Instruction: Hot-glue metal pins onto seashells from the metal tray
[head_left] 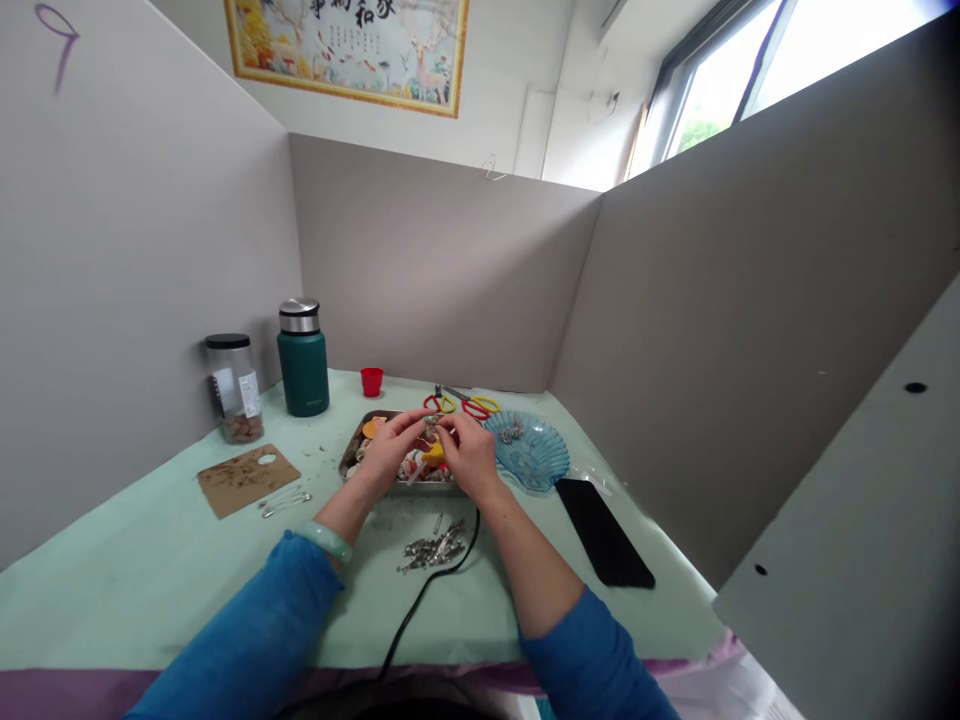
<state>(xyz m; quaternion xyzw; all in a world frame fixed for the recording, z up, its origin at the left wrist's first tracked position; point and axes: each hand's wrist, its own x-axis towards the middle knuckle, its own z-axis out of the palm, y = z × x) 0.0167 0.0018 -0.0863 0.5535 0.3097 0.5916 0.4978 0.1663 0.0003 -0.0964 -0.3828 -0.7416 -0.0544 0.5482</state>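
Above a metal tray (346,462), both hands meet with their fingers pinched together. My left hand (391,445) comes in from the left, closed at the fingertips. From the other side my right hand (469,450) is closed too, its thumb and fingertips near the left ones. A small pale, greyish piece (431,425) shows between the fingertips, too small to name. The tray holds a jumble of small coloured charm-like pieces, including a yellow piece (434,455); the hands hide part of it. In front lies a pile of small metal pins or clips (433,548).
A blue shell-shaped dish (536,450) with metal bits stands right of the tray, near a black phone-like slab (604,535). Scissors (476,408) and a red cup (371,381) lie behind. Left are a green flask (304,365), a jar (238,390), cardboard (244,480) and safety pins (285,500). A black cable (420,600) crosses the front.
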